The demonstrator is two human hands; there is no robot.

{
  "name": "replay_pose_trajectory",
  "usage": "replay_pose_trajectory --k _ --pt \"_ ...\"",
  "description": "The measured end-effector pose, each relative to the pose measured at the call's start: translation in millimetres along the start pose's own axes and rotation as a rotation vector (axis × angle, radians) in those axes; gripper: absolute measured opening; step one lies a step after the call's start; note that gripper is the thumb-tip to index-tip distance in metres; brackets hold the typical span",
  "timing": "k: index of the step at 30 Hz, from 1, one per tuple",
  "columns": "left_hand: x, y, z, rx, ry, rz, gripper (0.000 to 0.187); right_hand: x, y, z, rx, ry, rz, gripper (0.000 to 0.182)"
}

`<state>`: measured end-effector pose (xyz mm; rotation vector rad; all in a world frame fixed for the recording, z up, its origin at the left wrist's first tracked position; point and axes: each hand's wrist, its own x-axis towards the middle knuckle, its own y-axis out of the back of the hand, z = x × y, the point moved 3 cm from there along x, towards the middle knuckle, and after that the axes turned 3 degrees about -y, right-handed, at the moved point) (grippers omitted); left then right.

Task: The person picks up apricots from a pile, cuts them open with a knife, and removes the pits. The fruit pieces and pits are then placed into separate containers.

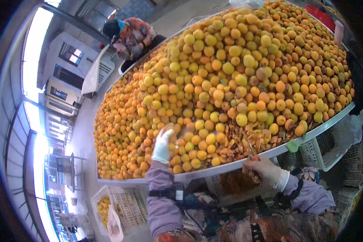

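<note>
A large heap of yellow-orange apricots [213,72] covers a metal-edged table in front of me. My left hand [163,144], in a white glove, reaches into the near side of the heap. Its thumb stands apart from the fingers, which touch the fruit; no apricot is plainly held. At the table's near edge, my right hand [265,171] is closed around the reddish handle of a small knife [251,150], its thin blade pointing up at the heap. Beyond the blade lies a pile of cut, torn apricot pieces [256,137], brownish and wet.
The table's metal rim [205,174] runs between my body and the fruit. Below stand a crate with apricots [104,211] at left and a pale crate [318,151] at right. Another person [133,36] bends at the far side, near a white bench [97,72].
</note>
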<state>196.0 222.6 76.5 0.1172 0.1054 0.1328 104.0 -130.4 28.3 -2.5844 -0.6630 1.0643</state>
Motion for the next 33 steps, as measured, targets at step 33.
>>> replay_pose_trajectory --k 33 --pt "-160.7 27.4 14.2 0.674 -0.216 0.339 0.039 -3.5 -22.0 9.6 -0.558 0.313 -0.078 0.016"
